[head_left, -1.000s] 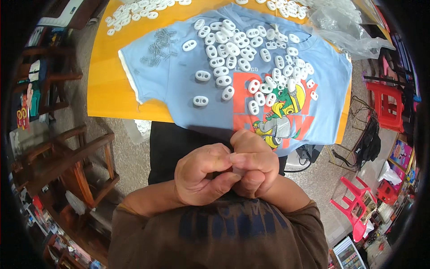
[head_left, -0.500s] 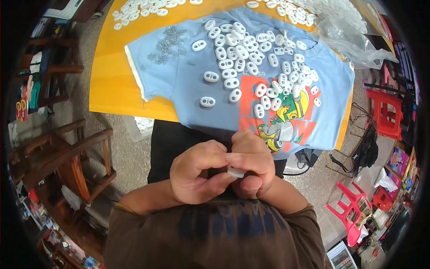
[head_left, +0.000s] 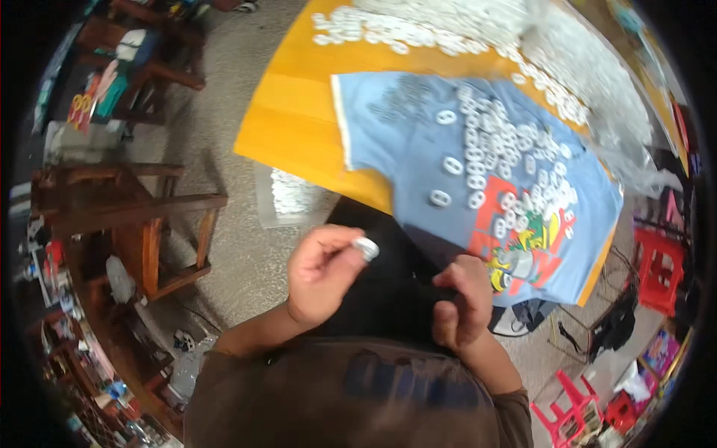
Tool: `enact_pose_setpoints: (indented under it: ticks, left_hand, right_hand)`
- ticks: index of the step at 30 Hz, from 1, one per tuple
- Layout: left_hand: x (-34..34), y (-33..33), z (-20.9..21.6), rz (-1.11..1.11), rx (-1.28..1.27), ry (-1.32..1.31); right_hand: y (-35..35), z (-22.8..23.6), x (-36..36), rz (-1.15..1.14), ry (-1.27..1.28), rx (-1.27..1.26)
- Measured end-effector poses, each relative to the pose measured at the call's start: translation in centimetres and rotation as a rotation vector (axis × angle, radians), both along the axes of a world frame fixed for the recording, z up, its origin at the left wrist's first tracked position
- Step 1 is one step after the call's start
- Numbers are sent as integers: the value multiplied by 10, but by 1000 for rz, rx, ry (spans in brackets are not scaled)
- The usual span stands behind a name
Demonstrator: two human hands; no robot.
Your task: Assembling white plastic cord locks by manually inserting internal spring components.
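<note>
Left hand (head_left: 323, 275) pinches a small white plastic piece (head_left: 366, 248) at its fingertips, above the lap; its long axis can't be made out. Right hand (head_left: 461, 300) curls shut, apparently empty, just below the light-blue T-shirt (head_left: 418, 127) scattered with white oval pieces (head_left: 493, 153).

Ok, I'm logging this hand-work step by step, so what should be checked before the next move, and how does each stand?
1. Small white piece pinched at the left hand fingertips: ok.
2. Right hand free of parts: cannot tell, its fingers are curled.
3. Hands apart, not tangled: ok.
4. More white oval pieces lying on the blue shirt: ok.
5. Shirt fully on the yellow table: not ok, its printed end hangs over the edge.
</note>
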State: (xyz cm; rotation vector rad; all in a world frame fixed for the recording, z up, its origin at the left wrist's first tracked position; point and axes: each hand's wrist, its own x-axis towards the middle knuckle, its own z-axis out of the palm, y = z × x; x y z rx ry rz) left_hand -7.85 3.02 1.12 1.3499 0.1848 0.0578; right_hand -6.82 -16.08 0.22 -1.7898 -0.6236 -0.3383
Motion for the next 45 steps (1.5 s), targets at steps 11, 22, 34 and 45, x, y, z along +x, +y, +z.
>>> enact_pose_setpoints:
  ticks: [11, 22, 34, 45]
  left_hand:
    - [-1, 53, -34, 485, 337, -139]
    - [87, -30, 9, -278, 1105, -792]
    - [126, -62, 21, -484, 1438, -664]
    - [126, -73, 20, -874, 1234, -781]
  right_hand:
    - [17, 3, 5, 147, 8, -51]
    - [4, -16, 1, 285, 59, -96]
    - [-12, -31, 20, 321, 210, -20]
    - [-15, -36, 24, 428, 423, -3]
